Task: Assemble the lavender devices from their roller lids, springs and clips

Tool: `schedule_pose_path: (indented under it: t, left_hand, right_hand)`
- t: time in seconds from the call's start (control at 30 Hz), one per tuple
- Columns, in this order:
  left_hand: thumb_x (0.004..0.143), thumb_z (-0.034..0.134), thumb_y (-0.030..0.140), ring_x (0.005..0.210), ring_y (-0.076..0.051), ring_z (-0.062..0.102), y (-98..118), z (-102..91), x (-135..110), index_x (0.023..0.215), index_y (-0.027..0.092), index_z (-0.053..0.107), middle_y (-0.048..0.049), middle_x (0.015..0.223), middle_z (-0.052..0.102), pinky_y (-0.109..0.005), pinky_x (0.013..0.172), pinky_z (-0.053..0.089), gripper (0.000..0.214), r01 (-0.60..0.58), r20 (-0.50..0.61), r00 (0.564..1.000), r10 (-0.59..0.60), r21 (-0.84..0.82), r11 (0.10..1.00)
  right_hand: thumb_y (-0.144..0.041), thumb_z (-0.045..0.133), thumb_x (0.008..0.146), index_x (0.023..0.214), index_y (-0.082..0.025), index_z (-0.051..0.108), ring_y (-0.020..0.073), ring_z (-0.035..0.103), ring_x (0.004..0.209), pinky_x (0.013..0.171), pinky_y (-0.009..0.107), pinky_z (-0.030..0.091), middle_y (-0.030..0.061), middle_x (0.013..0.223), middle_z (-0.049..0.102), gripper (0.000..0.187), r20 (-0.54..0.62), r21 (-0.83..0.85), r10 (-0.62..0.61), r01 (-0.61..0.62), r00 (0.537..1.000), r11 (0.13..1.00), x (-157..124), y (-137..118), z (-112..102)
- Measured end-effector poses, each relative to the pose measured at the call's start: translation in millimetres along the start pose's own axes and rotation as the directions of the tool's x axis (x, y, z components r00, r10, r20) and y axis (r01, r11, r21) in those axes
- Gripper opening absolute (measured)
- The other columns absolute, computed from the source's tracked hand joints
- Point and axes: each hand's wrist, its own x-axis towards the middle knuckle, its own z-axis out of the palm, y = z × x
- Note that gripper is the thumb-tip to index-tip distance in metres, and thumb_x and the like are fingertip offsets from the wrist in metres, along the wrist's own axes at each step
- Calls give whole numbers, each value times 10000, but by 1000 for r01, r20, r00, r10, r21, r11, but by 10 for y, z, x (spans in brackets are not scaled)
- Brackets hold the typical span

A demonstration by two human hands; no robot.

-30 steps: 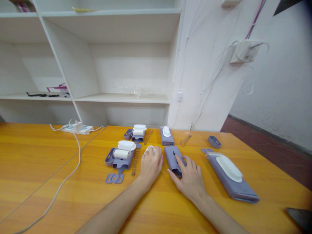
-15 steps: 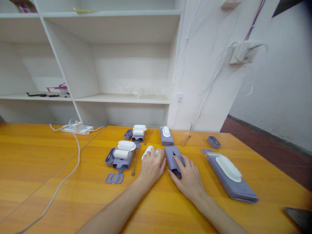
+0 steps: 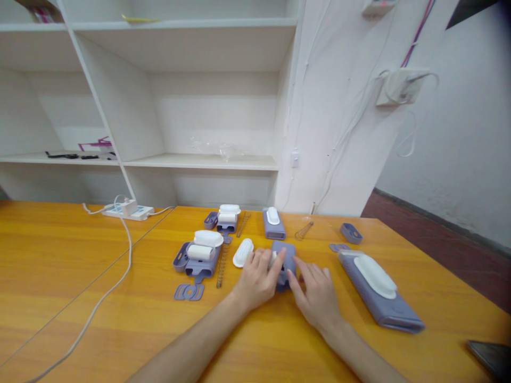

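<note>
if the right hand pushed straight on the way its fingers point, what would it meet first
Most likely the purple case just ahead of the right hand; fingers and case edge look very close, perhaps touching, but depth is unclear.

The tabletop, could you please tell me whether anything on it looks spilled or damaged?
Nothing stands out: no spill or breakage shows among the purple cases and springs, though the left hand partly hides one case.

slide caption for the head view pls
Left hand and right hand at a purple case on the table, near a white oval piece.
</note>
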Motion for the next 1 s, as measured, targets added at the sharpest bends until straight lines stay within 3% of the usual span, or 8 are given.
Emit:
schedule_pose_path:
  t: [0.17,0.33,0.47,0.57,0.67,0.8,0.9,1.0]
  left_hand:
    - [851,435,150,973,-213,528,33,35,-67,1369,211,255,-109,1038,576,-433,893,400,552,-223,-148,968,200,-161,961]
    - [845,456,155,1006,-206,535,40,63,-30,1338,130,257,-131,1038,581,-358,823,465,532,-329,-265,929,260,-268,905]
    - [835,481,237,1031,-230,526,105,23,33,1309,83,296,-163,1089,567,-388,862,448,531,-223,-211,963,167,-282,933]
    - [821,498,369,1068,-266,500,148,-22,65,1287,88,351,-167,1145,545,-464,935,380,563,-111,-60,993,99,-251,962]
    - [799,506,466,1054,-274,500,160,-15,68,1173,129,477,-141,1122,553,-480,953,346,505,-52,86,994,73,-228,972]
    - [779,495,551,998,-268,512,147,57,38,964,136,554,-126,1016,574,-453,901,381,458,-33,142,988,65,-213,977]
    - [812,472,498,954,-250,519,141,82,21,871,145,551,-109,980,577,-414,847,414,366,-31,148,987,63,-211,977]
    - [823,456,306,990,-239,503,142,61,28,914,154,544,-101,1000,567,-409,890,391,198,-59,128,988,89,-223,973]
  right_hand:
    - [-190,424,825,1298,-131,380,228,539,889,779,406,378,119,1003,586,479,-125,257,-291,314,949,914,-50,-19,-68]
    - [-181,502,803,1274,-175,409,235,547,916,780,405,422,102,1001,592,480,-176,372,-266,314,948,873,-52,-61,-27]
    - [-173,520,809,1230,-219,444,234,545,963,827,397,437,93,1051,584,431,-269,436,-84,199,960,878,-42,-6,38]
    - [-245,467,845,1253,-200,419,249,505,1058,890,414,408,113,1155,536,413,-295,502,157,13,943,865,-13,88,53]
    - [-329,399,871,1248,-180,418,246,505,1040,877,408,404,121,1180,518,406,-276,595,403,-175,873,784,51,204,80]
    - [-431,437,837,1237,-177,422,194,549,784,700,330,454,76,973,574,474,-171,716,651,-360,740,598,141,376,198]
    - [-472,483,800,1232,-183,422,171,542,700,610,283,451,48,900,579,524,-54,777,733,-432,678,457,172,500,297]
    - [-507,461,791,1188,-178,476,165,536,660,530,254,435,51,908,595,517,-5,775,757,-476,653,416,176,588,337]
